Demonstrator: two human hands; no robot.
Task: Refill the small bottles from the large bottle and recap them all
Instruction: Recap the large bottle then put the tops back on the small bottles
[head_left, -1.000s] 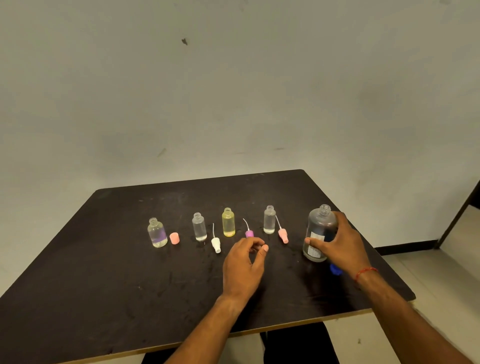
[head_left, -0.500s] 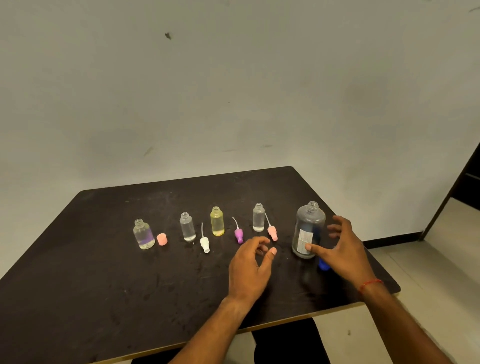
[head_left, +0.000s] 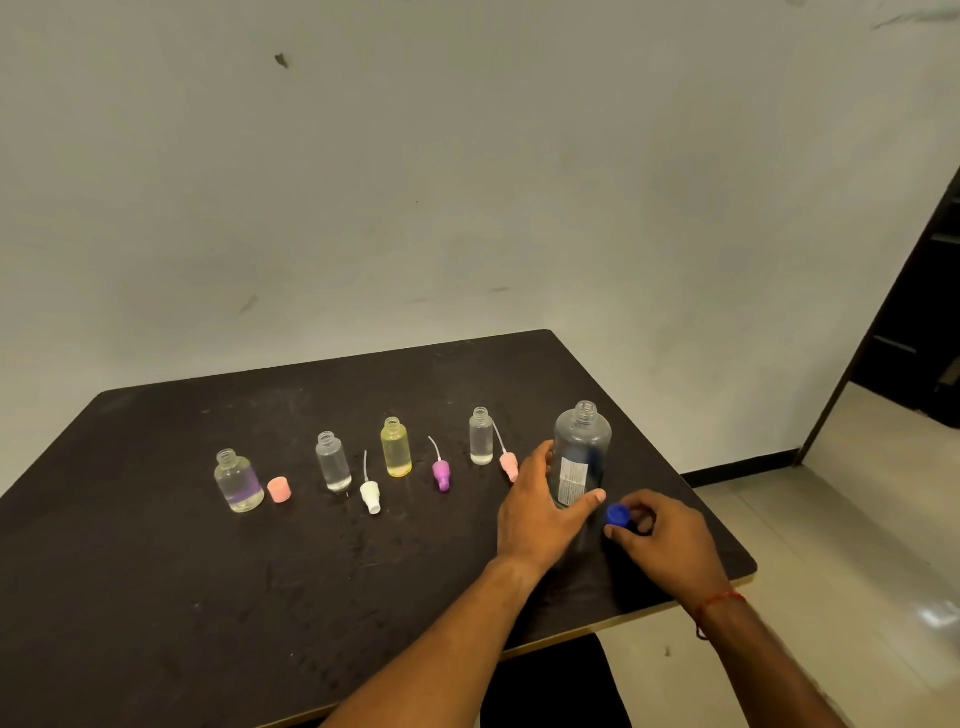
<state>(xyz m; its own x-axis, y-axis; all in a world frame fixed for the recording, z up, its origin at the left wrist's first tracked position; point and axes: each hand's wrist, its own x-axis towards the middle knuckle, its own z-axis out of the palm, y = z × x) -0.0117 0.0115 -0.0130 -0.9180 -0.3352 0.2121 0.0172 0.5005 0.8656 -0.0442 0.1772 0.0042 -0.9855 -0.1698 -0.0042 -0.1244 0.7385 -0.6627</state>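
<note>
Clear plastic and round-shouldered, the large bottle is standing upright and uncapped near the right edge of the dark matte table, showing a white printed label on its near side. We are wrapping our left hand round its lower half, the thumb lying across the near side below the label and the fingers curling round the left side. Just right of the bottle's base we are pinching the small round blue cap between thumb and fingertips of our right hand, low over the tabletop; whether the cap is touching the table we cannot tell. A red thread band is circling that wrist.

Going left, four open small bottles are standing in a row, each with its closure lying just to its right. Closest is a slim clear bottle with a pale pink spray top, whose thin tube is leaning toward the bottle. Then we are seeing a yellow-tinted bottle with a purple spray top, a clear rounded bottle with a white spray top, and, farthest left, a squat clear bottle with a purple tint low down beside a salmon-pink cap.

A pale scuffed wall is rising behind the table.
</note>
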